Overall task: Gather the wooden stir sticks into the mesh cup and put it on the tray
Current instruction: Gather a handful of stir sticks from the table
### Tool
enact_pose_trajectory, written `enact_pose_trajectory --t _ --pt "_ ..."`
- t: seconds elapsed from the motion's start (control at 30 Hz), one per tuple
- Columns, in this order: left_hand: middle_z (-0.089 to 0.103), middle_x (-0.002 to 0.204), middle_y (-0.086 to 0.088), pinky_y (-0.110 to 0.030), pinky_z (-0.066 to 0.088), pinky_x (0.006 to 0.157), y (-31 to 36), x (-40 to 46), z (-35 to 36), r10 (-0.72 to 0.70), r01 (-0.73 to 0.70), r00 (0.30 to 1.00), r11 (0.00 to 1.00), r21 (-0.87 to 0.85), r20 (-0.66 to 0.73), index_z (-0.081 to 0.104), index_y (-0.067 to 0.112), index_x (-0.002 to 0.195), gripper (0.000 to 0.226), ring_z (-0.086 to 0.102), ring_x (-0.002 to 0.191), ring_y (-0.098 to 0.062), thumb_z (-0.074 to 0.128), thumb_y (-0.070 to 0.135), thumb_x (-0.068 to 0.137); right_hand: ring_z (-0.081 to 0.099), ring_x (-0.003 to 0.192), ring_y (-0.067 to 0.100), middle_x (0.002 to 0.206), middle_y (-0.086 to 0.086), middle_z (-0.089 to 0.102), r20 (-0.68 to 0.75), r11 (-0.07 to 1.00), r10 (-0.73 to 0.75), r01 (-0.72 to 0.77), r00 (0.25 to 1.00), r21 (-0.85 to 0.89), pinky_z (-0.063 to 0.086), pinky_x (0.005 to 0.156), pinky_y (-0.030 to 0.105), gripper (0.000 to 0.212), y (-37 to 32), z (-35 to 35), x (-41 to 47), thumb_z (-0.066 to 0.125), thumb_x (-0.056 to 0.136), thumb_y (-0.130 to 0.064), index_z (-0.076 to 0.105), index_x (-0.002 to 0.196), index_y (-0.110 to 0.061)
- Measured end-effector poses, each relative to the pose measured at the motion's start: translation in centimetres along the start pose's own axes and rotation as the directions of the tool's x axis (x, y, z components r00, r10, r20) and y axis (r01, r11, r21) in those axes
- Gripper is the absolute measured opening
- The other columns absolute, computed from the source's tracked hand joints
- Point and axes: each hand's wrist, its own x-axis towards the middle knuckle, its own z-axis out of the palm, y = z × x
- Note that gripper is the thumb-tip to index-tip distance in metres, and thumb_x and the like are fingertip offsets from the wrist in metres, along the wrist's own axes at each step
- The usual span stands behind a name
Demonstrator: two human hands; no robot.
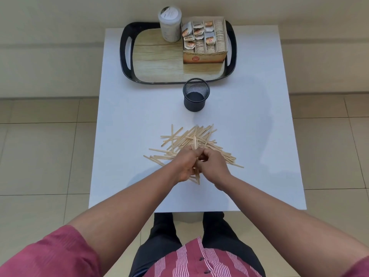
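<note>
A loose pile of pale wooden stir sticks (189, 139) lies spread across the middle of the white table. My left hand (184, 164) and my right hand (213, 163) meet at the pile's near edge, both closed around a small bundle of sticks that pokes out below my palms. The black mesh cup (196, 94) stands upright and empty beyond the pile, just in front of the tray. The black-rimmed tray (159, 62) with a wood-grain floor sits at the table's far edge.
On the tray stand a white-lidded jar (170, 25) at the back and a cardboard box of sachets (204, 41) on the right. The tray's left and front floor is bare. The small table (127, 120) is surrounded by tiled floor.
</note>
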Motion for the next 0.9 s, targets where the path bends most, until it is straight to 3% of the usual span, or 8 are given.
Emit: enact_pose_trajectory --t 0.07,0.13,0.23,0.33,0.4,0.47,0.73,0.9 --pt "0.070 0.069 -0.003 -0.030 0.053 0.051 0.2 0.0 -0.2 0.015 -0.016 0.999 0.999 -0.030 -0.040 0.052 0.014 0.091 0.014 0.069 0.060 -0.019 0.056 0.021 0.103 0.073 0.075 0.010 0.080 -0.006 0.076 0.063 1.000 -0.016 0.015 0.998 0.018 0.061 0.070 0.033 0.012 -0.1 0.0 -0.2 0.070 0.089 -0.019 0.075 0.085 -0.029" --pt "0.070 0.075 -0.005 -0.032 0.057 0.053 0.4 0.1 -0.6 0.019 -0.023 0.998 0.997 -0.072 -0.062 0.055 0.013 0.098 0.008 0.070 0.061 -0.019 0.051 0.016 0.105 0.076 0.083 0.015 0.085 -0.004 0.078 0.114 0.995 -0.019 0.009 0.993 0.095 0.062 0.080 0.038 0.014 -0.2 -0.1 -0.2 0.067 0.089 -0.021 0.079 0.083 -0.024" --pt "0.072 0.088 -0.005 -0.037 0.062 0.068 0.4 0.2 -1.1 0.025 -0.031 0.997 0.996 -0.081 -0.078 0.056 0.014 0.105 0.009 0.074 0.071 -0.020 0.047 0.016 0.106 0.073 0.081 0.014 0.083 -0.004 0.078 -0.042 0.995 -0.041 0.044 0.998 0.086 0.060 0.079 0.038 0.016 -0.3 -0.5 0.5 0.065 0.085 -0.026 0.079 0.078 -0.022" --pt "0.070 0.084 -0.004 -0.030 0.057 0.058 0.4 0.3 -1.7 0.026 -0.031 0.995 0.998 -0.048 -0.098 0.057 0.013 0.115 0.015 0.070 0.064 -0.017 0.046 0.017 0.106 0.065 0.083 0.012 0.090 -0.006 0.072 -0.250 0.974 -0.140 0.088 0.958 -0.210 0.048 0.074 0.031 0.009 -0.1 -1.7 2.5 0.066 0.081 -0.023 0.073 0.087 -0.024" --pt "0.063 0.074 -0.002 -0.026 0.049 0.050 0.4 0.3 -2.3 0.025 -0.028 0.993 0.999 -0.023 -0.117 0.058 0.014 0.119 0.020 0.061 0.052 -0.013 0.045 0.015 0.105 0.058 0.108 0.022 0.119 0.000 0.061 -0.222 0.881 -0.115 -0.004 0.968 -0.474 0.045 0.083 0.033 0.035 0.6 -2.8 4.0 0.067 0.082 -0.024 0.066 0.116 -0.022" --pt "0.057 0.068 0.000 -0.026 0.044 0.048 0.2 0.5 -2.9 0.023 -0.024 0.991 1.000 -0.007 -0.129 0.059 0.015 0.119 0.022 0.054 0.047 -0.011 0.043 0.012 0.104 0.047 0.119 0.028 0.132 0.002 0.049 -0.137 0.748 -0.050 -0.054 0.989 -0.662 0.044 0.085 0.036 0.047 1.2 -3.5 4.8 0.066 0.082 -0.022 0.057 0.127 -0.024" --pt "0.055 0.071 -0.002 -0.027 0.045 0.048 0.1 0.7 -3.6 0.013 -0.016 0.990 1.000 -0.020 -0.140 0.058 0.014 0.111 0.015 0.052 0.048 -0.012 0.044 0.011 0.104 0.046 0.105 0.029 0.112 0.005 0.054 0.013 0.598 -0.200 0.132 0.980 -0.791 0.044 0.077 0.036 0.019 1.8 -3.9 5.4 0.052 0.089 -0.006 0.059 0.105 -0.014" --pt "0.059 0.074 -0.004 -0.028 0.047 0.053 0.1 0.7 -3.6 0.010 -0.016 0.990 0.999 -0.043 -0.142 0.057 0.013 0.110 0.013 0.056 0.054 -0.015 0.045 0.015 0.106 0.054 0.089 0.030 0.090 0.003 0.055 0.050 0.619 -0.218 0.178 0.975 -0.765 0.047 0.072 0.039 0.015 1.4 -4.7 5.2 0.049 0.087 -0.005 0.061 0.089 -0.014"
